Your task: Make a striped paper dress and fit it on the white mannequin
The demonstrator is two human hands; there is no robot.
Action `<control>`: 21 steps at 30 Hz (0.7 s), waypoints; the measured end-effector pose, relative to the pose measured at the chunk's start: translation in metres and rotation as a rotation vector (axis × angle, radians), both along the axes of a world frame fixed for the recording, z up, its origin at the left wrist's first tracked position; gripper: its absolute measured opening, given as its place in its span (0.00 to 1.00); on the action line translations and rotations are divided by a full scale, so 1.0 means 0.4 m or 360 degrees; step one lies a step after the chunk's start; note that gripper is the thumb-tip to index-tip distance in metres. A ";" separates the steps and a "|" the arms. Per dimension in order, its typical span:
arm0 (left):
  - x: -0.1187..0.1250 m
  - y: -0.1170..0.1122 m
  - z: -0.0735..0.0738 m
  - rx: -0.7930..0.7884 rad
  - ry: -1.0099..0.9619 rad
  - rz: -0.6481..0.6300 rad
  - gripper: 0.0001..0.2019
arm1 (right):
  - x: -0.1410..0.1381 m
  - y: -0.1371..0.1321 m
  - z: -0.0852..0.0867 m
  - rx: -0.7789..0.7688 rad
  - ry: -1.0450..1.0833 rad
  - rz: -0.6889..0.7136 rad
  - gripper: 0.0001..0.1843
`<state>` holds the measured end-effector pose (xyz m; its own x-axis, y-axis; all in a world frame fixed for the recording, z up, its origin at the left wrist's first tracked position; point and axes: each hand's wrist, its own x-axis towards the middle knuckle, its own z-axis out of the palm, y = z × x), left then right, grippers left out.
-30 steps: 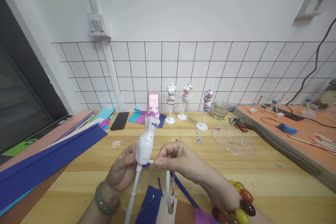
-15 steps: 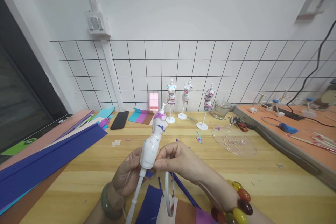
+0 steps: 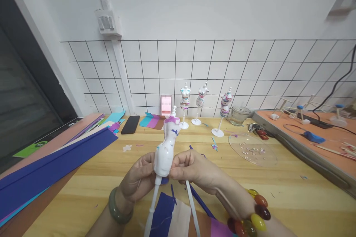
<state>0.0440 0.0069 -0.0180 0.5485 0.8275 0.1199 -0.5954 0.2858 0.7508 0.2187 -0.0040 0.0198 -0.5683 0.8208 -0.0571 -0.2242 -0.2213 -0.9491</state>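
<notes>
A small white dress form [image 3: 164, 155] leans slightly in front of me, with purple and blue patches at its neck and chest. My left hand [image 3: 139, 179] is closed round its lower part from the left and behind; some fingers are hidden. From the other side my right hand [image 3: 194, 168] pinches near the form's bottom edge, fingertips touching it. A narrow white strip [image 3: 191, 202] hangs down from below those fingers. Something blue [image 3: 164, 180] shows behind the form's stem. Beneath lie striped coloured sheets [image 3: 180, 218] and a dark blue strip [image 3: 201, 202].
Three decorated dress forms [image 3: 185, 98] stand at the back beside a glass jar [image 3: 239, 114]. A clear round plate [image 3: 253, 150] holds small shiny bits. Coloured sheets [image 3: 55, 159] and a black phone [image 3: 130, 124] lie left. An orange-topped tray [image 3: 300, 129] stands right.
The view has shifted a little, and the dress form is held more upright. The white strip was curled in a loop under my right hand and now hangs nearly straight.
</notes>
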 end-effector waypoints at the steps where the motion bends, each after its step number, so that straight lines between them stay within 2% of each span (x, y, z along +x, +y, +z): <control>1: -0.002 0.000 0.001 0.0011 0.0004 -0.0004 0.10 | 0.000 0.000 -0.004 -0.0019 -0.0004 0.0020 0.12; 5: -0.010 -0.001 0.004 0.0055 0.0040 -0.0042 0.11 | 0.000 0.001 -0.014 -0.0029 -0.0016 0.0073 0.13; 11: -0.011 -0.004 0.007 0.0125 0.0092 -0.0086 0.12 | -0.001 0.004 -0.011 0.0100 -0.0038 0.0155 0.17; 15: -0.010 -0.006 0.011 0.0152 0.0096 -0.0104 0.12 | -0.001 0.013 -0.028 0.0207 0.0010 0.0268 0.18; 17: -0.008 -0.007 0.013 0.0165 0.0094 -0.0110 0.12 | -0.002 0.016 -0.040 0.0232 0.0029 0.0278 0.22; 20: -0.004 -0.007 0.012 0.0184 0.0110 -0.0138 0.14 | -0.003 0.015 -0.054 0.0188 0.0104 0.0223 0.36; 21: -0.003 -0.007 0.011 0.0188 0.0116 -0.0147 0.14 | -0.004 0.014 -0.057 0.0174 0.0142 0.0231 0.38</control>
<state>0.0428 0.0042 -0.0135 0.6324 0.7557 0.1705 -0.5135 0.2441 0.8226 0.2171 0.0015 -0.0028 -0.6801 0.7283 0.0837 -0.2817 -0.1543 -0.9470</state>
